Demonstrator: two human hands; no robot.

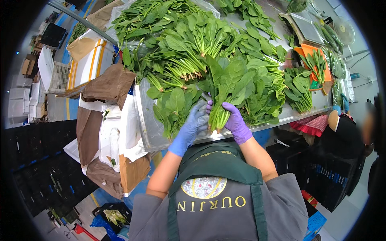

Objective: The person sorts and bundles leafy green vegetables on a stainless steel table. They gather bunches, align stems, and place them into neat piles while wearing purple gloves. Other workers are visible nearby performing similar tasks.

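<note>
My right hand (236, 123), in a purple glove, grips the stems of a bunch of leafy greens (230, 84), which look like spinach, with the leaves pointing away from me. In a blue glove, my left hand (193, 125) is beside the stem ends with its fingers extended; whether it touches them is unclear. A large heap of the same greens (169, 39) covers much of the metal table (156, 135) before me. Smaller bunches (175, 111) lie left of my hands, and more greens (264, 102) lie to the right.
An opened white box (104, 135) with brown wrapping stands left of the table. At the right are an orange basket (327, 66) with greens, a flat-topped scale (306, 27) and a fan (343, 30). Another person (340, 132) is near the table's right edge. Black crates (45, 150) are stacked at left.
</note>
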